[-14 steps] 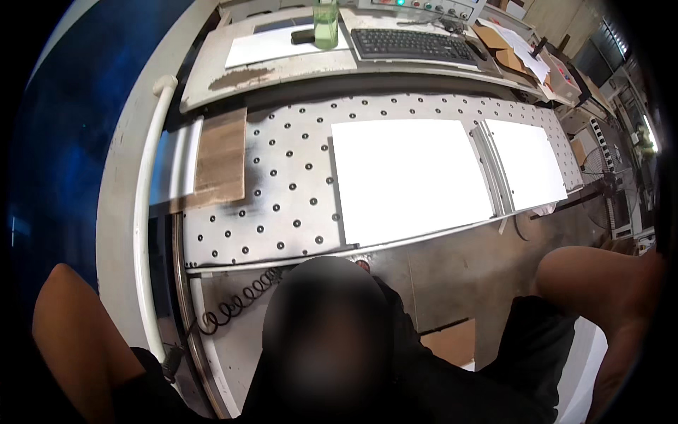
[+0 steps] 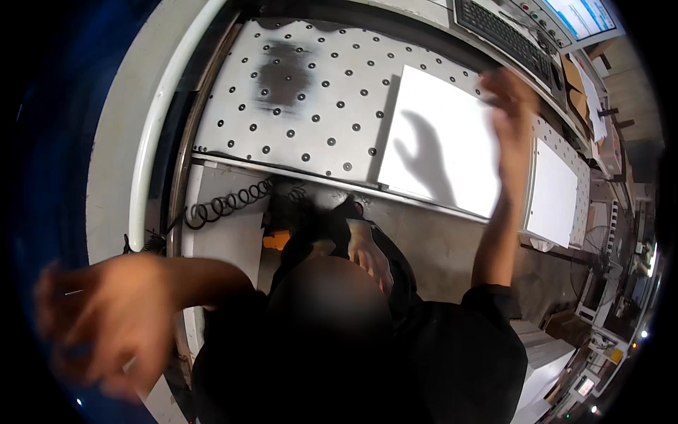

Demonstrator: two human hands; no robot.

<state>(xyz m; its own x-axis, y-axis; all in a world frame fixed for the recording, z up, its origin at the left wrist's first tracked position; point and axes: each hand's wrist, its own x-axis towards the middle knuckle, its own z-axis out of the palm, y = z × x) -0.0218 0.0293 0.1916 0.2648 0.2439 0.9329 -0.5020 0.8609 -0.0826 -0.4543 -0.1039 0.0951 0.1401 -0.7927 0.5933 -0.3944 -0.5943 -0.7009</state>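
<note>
My right hand (image 2: 510, 102) is raised over the far right part of a white flat sheet or panel (image 2: 441, 141), its fingers blurred but apart, with nothing visible in them. Its shadow, with the thumb standing off, falls on the panel. A second white panel (image 2: 552, 194) lies to the right of my forearm. Both panels rest on a pale metal table (image 2: 325, 78) dotted with dark round studs. Away at the lower left, beside a white rail, my left hand (image 2: 116, 321) is smeared by motion. Its fingers look spread, and I see no object in it.
A white tubular rail (image 2: 157, 120) runs along the left side. Black coiled hose (image 2: 226, 205) hangs below the table's front edge. A keyboard (image 2: 508, 39) and a lit screen (image 2: 579, 18) stand at the far right. Dark smudging marks the tabletop's left part.
Both hands have come into view, the right one over the white panel. The view has shifted and turned. The brown board at the table's left no longer shows.
</note>
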